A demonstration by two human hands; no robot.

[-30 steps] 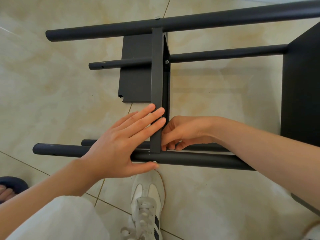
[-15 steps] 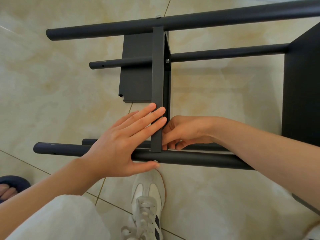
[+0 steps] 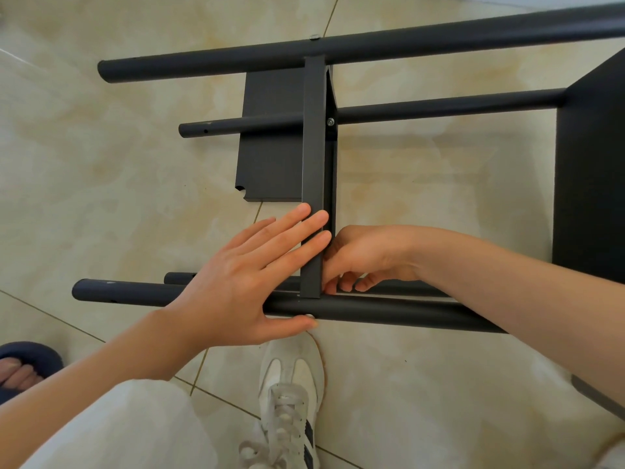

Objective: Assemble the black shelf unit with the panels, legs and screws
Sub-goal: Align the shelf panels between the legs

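Fingers (image 3: 297, 219) of the left hand (image 3: 231, 289) lie straight, bracing panel (image 3: 314, 130) against leg (image 3: 389, 310). The right hand (image 3: 368, 255) curls behind; contents unseen.

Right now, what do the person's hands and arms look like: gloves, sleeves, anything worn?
The left hand and right hand are bare, with no gloves and no rings showing. The left forearm and right forearm are bare too, with no sleeve, watch or band in view.
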